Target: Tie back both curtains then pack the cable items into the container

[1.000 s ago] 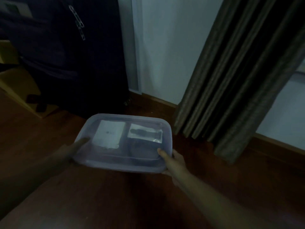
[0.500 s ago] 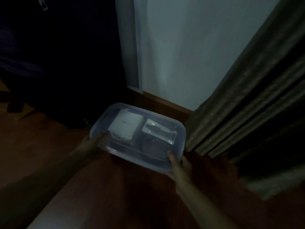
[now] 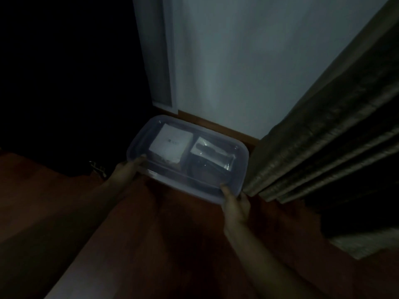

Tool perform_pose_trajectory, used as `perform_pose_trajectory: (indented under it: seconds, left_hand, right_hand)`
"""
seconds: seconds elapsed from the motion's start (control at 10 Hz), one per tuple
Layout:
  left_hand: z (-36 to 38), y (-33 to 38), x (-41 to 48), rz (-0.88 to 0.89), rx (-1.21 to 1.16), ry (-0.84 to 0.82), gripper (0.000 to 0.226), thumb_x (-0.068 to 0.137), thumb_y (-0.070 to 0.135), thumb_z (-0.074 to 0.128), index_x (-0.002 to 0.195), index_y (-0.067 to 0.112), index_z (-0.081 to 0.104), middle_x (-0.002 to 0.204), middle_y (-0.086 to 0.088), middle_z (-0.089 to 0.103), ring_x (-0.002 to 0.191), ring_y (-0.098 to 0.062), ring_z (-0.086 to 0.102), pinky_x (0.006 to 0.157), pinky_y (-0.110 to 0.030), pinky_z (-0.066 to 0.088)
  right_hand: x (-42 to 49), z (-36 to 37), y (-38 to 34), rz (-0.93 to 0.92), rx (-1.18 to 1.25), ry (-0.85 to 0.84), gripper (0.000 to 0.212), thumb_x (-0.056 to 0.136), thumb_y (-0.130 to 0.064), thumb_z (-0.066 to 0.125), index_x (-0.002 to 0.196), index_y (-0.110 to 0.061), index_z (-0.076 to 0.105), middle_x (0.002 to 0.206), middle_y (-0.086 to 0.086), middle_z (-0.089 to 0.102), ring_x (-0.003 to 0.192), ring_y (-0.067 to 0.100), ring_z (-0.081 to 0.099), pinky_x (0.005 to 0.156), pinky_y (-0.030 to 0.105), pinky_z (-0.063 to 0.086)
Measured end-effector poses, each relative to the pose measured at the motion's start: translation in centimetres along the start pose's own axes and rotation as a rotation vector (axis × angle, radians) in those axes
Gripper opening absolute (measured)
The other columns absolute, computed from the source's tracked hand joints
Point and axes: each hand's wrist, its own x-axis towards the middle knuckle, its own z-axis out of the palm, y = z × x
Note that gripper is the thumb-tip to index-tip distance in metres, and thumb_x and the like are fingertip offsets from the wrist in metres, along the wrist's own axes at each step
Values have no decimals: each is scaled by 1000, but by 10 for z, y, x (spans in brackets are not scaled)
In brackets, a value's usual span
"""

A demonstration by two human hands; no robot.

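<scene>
A clear plastic container [image 3: 239, 160] with its lid on lies low near the wooden floor, close to the wall's skirting. Through the lid I see a white box [image 3: 170, 145] on the left and a clear packet with a dark item [image 3: 212, 153] on the right. My left hand [image 3: 125, 171] grips the container's near left edge, thumb on the lid. My right hand [image 3: 235, 203] grips the near right corner, thumb on top. A dark pleated curtain [image 3: 323, 134] hangs just right of the container, almost touching it.
A pale wall [image 3: 237, 61] with a white frame strip [image 3: 164, 61] stands behind the container. A large black suitcase [image 3: 64, 83] fills the dark left side, a zip pull [image 3: 98, 167] at its base. Reddish wooden floor [image 3: 183, 234] spreads below.
Both hands have carried the container forward and down toward the wall corner beside the curtain. The view has moved closer and lower, and the scene has darkened.
</scene>
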Motion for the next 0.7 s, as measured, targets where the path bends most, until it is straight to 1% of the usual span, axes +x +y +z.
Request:
perform_pose_trajectory:
  seconds: [0.1,0.2,0.3,0.4,0.5,0.6,0.7]
  left_hand:
    - [3,4,9,21,58,13,56,84,35,66,127,2,52,119,-16,61,102,-31,61,94,-41,49]
    - [1,3,11,19,148,-5,63,83,43,64,129,3,50,123,-17,59,105,-32,60,97,-43,48]
    - [1,1,6,16,218,1,70,85,52,57,135,4,44,125,-18,57,109,-33,57,94,-40,47]
    - [6,2,-11,-17,305,22,76,85,59,51,135,3,43,129,-21,54,110,-34,56,91,-36,46]
    - [9,33,-61,-19,448,63,69,91,54,41,128,-3,50,126,-25,55,106,-35,56,87,-34,43]
    - [12,74,-103,56,509,56,62,95,48,36,125,-4,53,126,-25,56,113,-37,54,92,-34,40]
    - [15,141,-171,152,591,10,56,99,44,29,127,1,51,129,-21,54,115,-35,52,96,-33,39]
  right_hand:
    - [1,3,2,-30,28,10,54,72,-17,78,122,-9,60,117,10,65,100,22,60,85,32,47]
    - [1,5,3,-21,30,28,57,73,-18,77,125,-8,57,121,11,62,102,23,58,83,29,42]
    - [-15,2,-6,39,-19,17,58,78,-22,74,129,-5,52,128,13,57,105,22,55,81,27,38]
    - [-36,-7,-24,85,-82,16,64,80,-32,72,132,-5,48,135,14,52,118,27,52,83,29,37]
    - [-88,-18,-72,69,-231,-54,60,91,-27,59,141,-5,34,148,13,36,134,26,36,96,23,30]
    - [-120,-17,-115,107,-323,-165,57,94,-32,53,141,-5,33,146,15,38,132,28,40,90,23,33]
    - [-178,-6,-182,68,-389,-213,61,95,-41,48,142,-5,33,146,16,40,130,31,43,101,33,39]
